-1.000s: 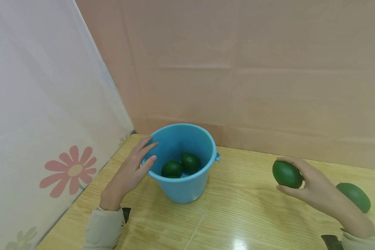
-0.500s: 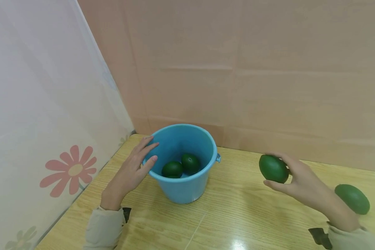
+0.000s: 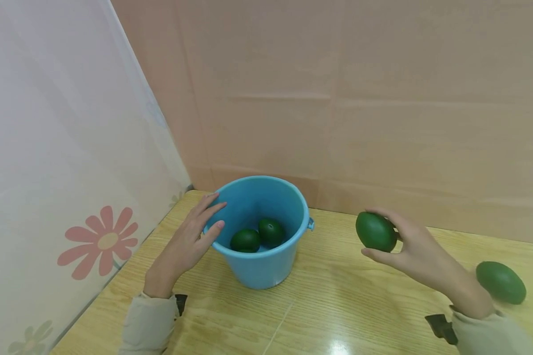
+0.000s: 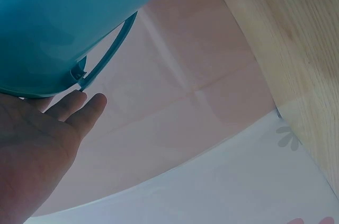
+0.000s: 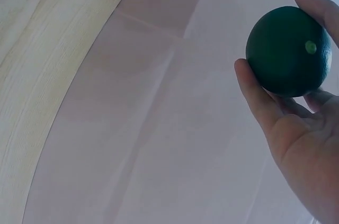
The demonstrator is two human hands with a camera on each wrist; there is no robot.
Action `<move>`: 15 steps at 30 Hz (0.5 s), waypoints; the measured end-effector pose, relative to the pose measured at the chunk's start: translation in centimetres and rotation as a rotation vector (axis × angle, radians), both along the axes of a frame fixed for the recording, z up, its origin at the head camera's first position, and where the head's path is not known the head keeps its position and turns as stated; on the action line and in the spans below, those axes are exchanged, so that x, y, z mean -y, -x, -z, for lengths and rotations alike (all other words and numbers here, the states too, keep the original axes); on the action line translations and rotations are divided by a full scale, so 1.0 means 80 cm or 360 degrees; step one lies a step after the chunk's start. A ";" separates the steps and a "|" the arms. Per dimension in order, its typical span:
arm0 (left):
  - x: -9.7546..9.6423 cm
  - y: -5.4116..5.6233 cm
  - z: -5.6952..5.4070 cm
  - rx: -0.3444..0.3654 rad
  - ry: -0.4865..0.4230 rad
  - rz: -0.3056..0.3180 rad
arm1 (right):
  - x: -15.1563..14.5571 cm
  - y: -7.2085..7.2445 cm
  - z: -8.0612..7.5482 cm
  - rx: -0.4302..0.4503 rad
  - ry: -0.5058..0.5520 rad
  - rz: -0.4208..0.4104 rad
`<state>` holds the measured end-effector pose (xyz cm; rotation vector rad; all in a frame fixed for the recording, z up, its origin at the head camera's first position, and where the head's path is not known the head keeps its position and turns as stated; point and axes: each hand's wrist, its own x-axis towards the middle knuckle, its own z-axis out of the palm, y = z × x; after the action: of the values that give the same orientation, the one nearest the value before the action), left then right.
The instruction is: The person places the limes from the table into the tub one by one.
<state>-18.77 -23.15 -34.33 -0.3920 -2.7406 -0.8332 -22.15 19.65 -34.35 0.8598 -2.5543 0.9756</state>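
A blue bucket (image 3: 259, 268) stands upright on the wooden table, and two dark green avocados (image 3: 245, 240) lie at its bottom. At the bucket's left rim rests my left hand (image 3: 188, 236), its fingers fairly straight and spread. The left wrist view shows those fingers (image 4: 87, 115) beside the bucket's handle (image 4: 111, 52). To the right of the bucket, my right hand (image 3: 408, 246) holds another avocado (image 3: 375, 231) above the table, thumb on one side and fingers on the other. A pale stem spot shows on this avocado (image 5: 286, 52) in the right wrist view.
One more avocado (image 3: 501, 282) lies on the table (image 3: 328, 305) at the far right, behind my right forearm. A pinkish-brown sheet (image 3: 360, 108) hangs along the back, and a white flower-patterned sheet (image 3: 71, 123) borders the left side.
My right hand has moved left with the avocado, closer to the bucket and slightly higher in the view. The left hand and the bucket have stayed in place.
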 end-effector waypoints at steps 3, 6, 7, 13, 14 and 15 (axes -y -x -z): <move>0.000 0.000 0.001 -0.0001 -0.0005 0.0006 | 0.005 0.000 -0.003 0.0017 0.0001 0.0013; 0.000 -0.001 0.000 0.0004 -0.0010 0.0005 | 0.010 -0.001 -0.005 0.0051 -0.0001 0.0021; 0.000 -0.001 0.000 0.0005 -0.0012 0.0005 | 0.011 -0.001 -0.006 0.0054 -0.0005 0.0024; 0.000 0.000 0.000 0.0009 0.0002 0.0001 | 0.019 -0.002 -0.012 0.0049 -0.0021 0.0028; 0.001 0.000 0.000 0.0008 0.0006 0.0003 | 0.021 -0.002 -0.013 0.0045 -0.0021 0.0024; 0.001 0.000 0.000 0.0008 0.0000 0.0006 | 0.022 -0.002 -0.014 0.0041 -0.0017 0.0014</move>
<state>-18.76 -23.21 -34.34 -0.3957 -2.7454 -0.8361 -22.02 17.87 -33.21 0.8438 -2.5848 0.9773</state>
